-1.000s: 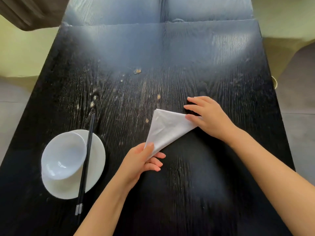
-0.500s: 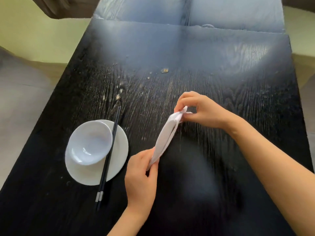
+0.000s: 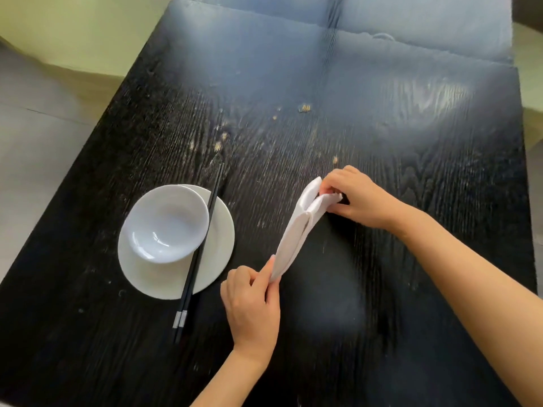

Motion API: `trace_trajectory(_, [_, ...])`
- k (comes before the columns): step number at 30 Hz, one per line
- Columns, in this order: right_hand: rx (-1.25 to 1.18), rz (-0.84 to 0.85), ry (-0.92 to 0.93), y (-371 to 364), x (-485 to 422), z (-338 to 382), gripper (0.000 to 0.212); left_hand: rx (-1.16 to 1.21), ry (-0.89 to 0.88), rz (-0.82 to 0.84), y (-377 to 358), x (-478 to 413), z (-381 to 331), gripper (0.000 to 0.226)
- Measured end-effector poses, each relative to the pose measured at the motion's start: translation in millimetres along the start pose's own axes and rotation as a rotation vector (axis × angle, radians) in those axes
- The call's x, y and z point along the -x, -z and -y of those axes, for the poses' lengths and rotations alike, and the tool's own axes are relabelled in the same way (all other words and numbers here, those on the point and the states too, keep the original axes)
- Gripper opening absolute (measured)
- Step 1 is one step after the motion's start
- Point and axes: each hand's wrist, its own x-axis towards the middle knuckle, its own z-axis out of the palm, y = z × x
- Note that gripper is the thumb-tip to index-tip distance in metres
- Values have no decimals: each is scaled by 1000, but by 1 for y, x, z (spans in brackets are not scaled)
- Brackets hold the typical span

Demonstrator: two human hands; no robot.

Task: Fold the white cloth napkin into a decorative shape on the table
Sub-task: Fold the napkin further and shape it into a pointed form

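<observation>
The white cloth napkin (image 3: 296, 230) is folded into a narrow, layered strip and is held up off the black wooden table (image 3: 411, 142), stretched diagonally between both hands. My left hand (image 3: 252, 306) pinches its near, lower end between thumb and fingers. My right hand (image 3: 358, 198) grips the far, upper end, where the layers split apart a little. The strip's underside is hidden.
Left of the napkin a white bowl (image 3: 166, 223) sits on a white plate (image 3: 217, 259), with black chopsticks (image 3: 195, 259) lying across the plate's right side. Small crumbs (image 3: 305, 108) dot the middle of the table. The table's left edge runs close to the plate.
The napkin lay flat as a triangle a second ago; both hands have since lifted it and closed it into a narrow strip. The view has shifted, so the plate appears further right.
</observation>
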Motion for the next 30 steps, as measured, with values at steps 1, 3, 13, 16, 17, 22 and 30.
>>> trace_trajectory(1, [24,20,2,1,2,-1,17,5,-5,1,0,0,0,42])
trace_trajectory(3, [45,40,9,4,6,-4,12,13,-22,-1,2,0,0,42])
trace_trajectory(13, [2,172,-102,17,36,-12,27,-24,-130,-23,2,16,-2,55])
trace_trajectory(16, [30,378,-261,34,38,-13,40,13,-92,-44,2,17,-1,46])
trace_trajectory(17, [47,417,-302,40,36,-11,39,22,-85,-50,2,17,-1,41])
trace_trajectory(22, [-290,141,-579,43,-13,26,27,26,-81,-71,2,25,0,20])
trace_trajectory(30, [-183,52,-573,-1,-72,71,24,46,-92,-94,-1,28,-3,10])
